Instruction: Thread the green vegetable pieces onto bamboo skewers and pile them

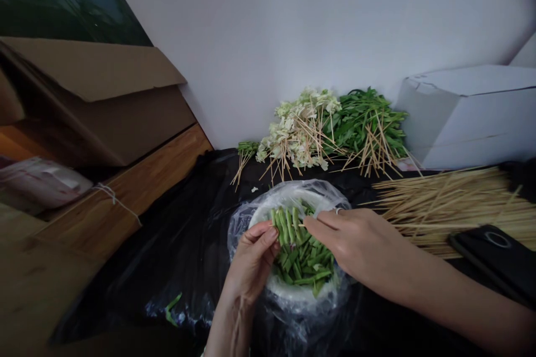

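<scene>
Several cut green bean pieces (286,225) sit side by side on a thin wooden skewer, above a bowl (268,207) lined with clear plastic. My left hand (255,259) pinches the left end of the row between thumb and fingers. At the right end, my right hand (347,237), with a ring on one finger, grips the skewer (301,226); only a short bit of it shows. Loose cut green beans (307,262) fill the bowl below both hands.
Behind the bowl lie skewered pale cauliflower-like pieces (293,122) and leafy greens (368,117). Bare skewers (452,201) and a black phone (496,254) are at right, near a white box (469,111). A cardboard box (125,117) stands left. Black plastic (167,245) covers the surface.
</scene>
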A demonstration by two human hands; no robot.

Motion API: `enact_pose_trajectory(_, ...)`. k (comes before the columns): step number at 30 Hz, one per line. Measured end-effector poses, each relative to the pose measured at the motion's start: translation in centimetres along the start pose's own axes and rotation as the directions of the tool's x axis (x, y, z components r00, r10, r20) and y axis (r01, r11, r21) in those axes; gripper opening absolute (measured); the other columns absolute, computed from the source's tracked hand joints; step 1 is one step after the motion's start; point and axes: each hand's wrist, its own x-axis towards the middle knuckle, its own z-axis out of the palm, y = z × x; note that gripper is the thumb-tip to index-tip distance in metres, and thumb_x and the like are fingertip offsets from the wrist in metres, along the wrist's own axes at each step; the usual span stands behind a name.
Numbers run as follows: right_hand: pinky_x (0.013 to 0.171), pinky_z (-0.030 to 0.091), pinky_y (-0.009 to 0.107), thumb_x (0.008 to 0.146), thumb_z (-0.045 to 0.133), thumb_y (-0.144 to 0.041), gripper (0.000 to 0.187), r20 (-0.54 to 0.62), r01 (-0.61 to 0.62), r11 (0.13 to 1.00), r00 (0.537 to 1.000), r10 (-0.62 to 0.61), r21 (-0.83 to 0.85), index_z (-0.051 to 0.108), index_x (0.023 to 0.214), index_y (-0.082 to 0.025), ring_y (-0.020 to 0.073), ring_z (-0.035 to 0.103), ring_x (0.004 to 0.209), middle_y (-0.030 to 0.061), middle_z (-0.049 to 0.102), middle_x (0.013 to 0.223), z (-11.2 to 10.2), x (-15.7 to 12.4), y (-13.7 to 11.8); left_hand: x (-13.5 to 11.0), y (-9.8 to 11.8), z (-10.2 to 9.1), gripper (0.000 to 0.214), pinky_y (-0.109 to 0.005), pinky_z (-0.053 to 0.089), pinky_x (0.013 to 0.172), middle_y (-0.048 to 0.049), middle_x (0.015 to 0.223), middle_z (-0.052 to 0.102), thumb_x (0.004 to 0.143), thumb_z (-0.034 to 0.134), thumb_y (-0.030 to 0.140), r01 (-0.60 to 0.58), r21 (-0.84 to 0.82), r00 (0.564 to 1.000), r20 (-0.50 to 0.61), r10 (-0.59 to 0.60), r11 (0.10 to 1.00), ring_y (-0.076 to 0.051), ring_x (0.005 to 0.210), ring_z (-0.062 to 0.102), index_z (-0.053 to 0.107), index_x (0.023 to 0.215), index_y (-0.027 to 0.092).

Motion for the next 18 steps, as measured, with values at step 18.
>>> enact_pose_trajectory(18,0.053,0.027,0.029,0.079,0.047,0.003,0.034,-0.098,-0.057,0.975,0.995,0.036,-0.213,0.060,0.106,-0.015,0.0129,0.050,0.060,-0.0004,0.058,0.074,-2.2,0.0,1.5,1.4,-0.6,1.5,0.018,-0.032,0.040,0.068,-0.0071,0.080,0.073,0.076,0.065,0.011,-0.363,0.911,0.930,0.343,0.130,0.196,-0.025,0.075,0.063,0.077,0.083,0.023)
